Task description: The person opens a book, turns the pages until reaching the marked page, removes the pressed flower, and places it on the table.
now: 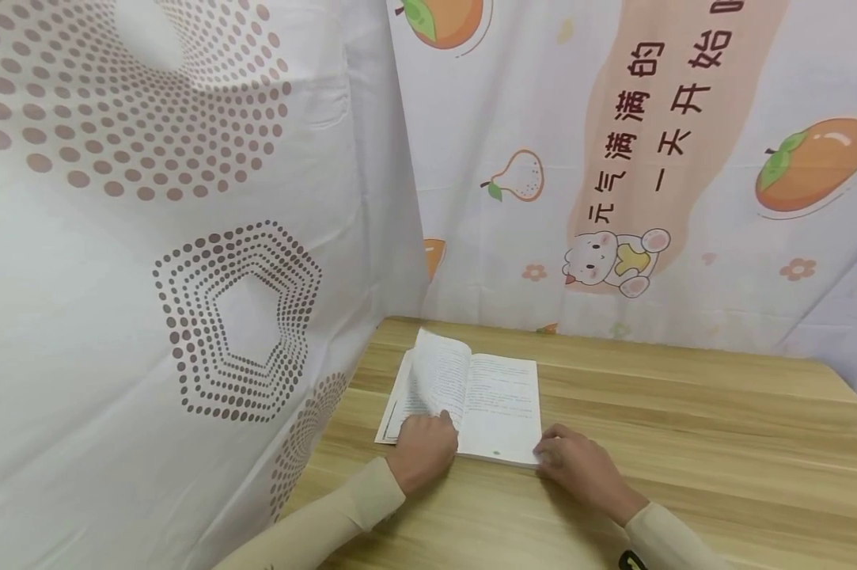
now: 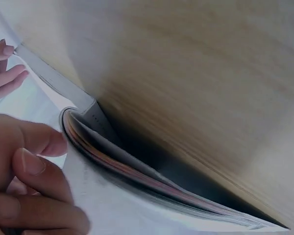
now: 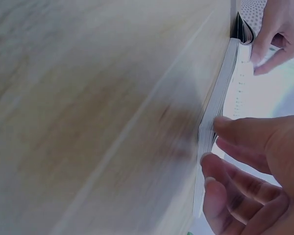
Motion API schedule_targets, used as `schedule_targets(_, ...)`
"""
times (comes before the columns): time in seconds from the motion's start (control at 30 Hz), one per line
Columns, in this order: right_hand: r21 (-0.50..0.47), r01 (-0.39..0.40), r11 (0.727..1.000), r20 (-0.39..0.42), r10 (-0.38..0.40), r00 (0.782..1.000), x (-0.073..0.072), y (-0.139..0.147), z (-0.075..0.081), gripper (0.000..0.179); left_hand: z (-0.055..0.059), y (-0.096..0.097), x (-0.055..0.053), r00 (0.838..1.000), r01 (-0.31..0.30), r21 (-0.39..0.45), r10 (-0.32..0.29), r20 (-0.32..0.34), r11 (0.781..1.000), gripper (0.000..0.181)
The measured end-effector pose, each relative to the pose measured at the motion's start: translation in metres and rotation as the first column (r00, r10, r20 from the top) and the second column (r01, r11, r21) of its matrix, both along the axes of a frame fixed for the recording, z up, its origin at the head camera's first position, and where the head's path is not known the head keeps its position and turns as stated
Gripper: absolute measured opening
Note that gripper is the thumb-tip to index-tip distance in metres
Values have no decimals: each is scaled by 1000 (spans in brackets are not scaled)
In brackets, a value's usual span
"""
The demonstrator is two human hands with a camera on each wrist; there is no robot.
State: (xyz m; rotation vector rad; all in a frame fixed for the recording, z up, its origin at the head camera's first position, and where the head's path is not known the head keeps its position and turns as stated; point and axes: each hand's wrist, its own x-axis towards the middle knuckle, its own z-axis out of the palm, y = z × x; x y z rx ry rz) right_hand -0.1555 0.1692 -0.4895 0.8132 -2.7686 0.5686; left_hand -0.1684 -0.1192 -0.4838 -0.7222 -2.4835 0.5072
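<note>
An open book with printed white pages lies on the wooden table. Its left-hand pages arch up, and one leaf stands raised at the far corner. My left hand presses on the near end of the left-hand pages beside the spine, fingers loosely bent. At the book's near right corner, my right hand pinches the edge of the page block, thumb on top and fingertips against the side. Bent pages bulge beside the left hand in the left wrist view, with a dark gap beneath them.
The wooden table extends to the right of the book. A white dotted curtain hangs close along the left side. Behind the table hangs another curtain printed with fruit, a cartoon bear and writing.
</note>
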Motion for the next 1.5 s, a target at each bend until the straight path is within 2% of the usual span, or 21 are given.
schedule_targets(0.1,3,9,1000,-2,-9,1000,0,-1,2,12,2,0,2,999,-14,-41,16,46,999,50)
schedule_targets(0.2,18,19,1000,-12,-19,1000,-1,-2,2,8,4,1,2,996,-25,-2,25,80,1000,51)
schedule_targets(0.3,47,14,999,-60,-12,998,-3,-3,1,6,5,2,-1,997,8,64,-13,79,998,39)
schedule_targets(0.37,52,10,999,-95,-5,995,-5,-5,0,6,4,2,-3,994,54,94,-62,87,994,31)
schedule_targets(0.53,39,3,999,-147,3,989,-6,-6,0,9,3,0,-7,977,165,112,-178,120,980,13)
schedule_targets(0.67,39,-23,999,-175,30,984,-7,-6,1,12,1,-1,-8,968,191,124,-208,141,974,13)
schedule_targets(0.8,13,-42,999,-186,44,982,-7,-5,1,13,-1,-1,-8,964,192,150,-215,158,970,18)
schedule_targets(0.93,-19,-41,999,-165,37,986,-10,-4,1,13,-1,-1,-8,960,188,186,-221,172,964,33)
schedule_targets(1.07,-71,1,997,-66,-6,998,-12,-3,5,10,-1,-1,-7,959,198,191,-230,165,961,45)
schedule_targets(1.2,-136,55,989,21,-53,998,-12,-4,10,6,-1,0,-8,964,199,156,-221,145,968,48)
schedule_targets(1.3,-153,74,985,24,-71,997,-13,-5,13,6,-1,0,-8,969,188,131,-206,139,973,47)
schedule_targets(1.5,-157,84,984,-19,-88,996,-14,-8,18,8,1,1,-7,969,170,119,-188,158,978,40)
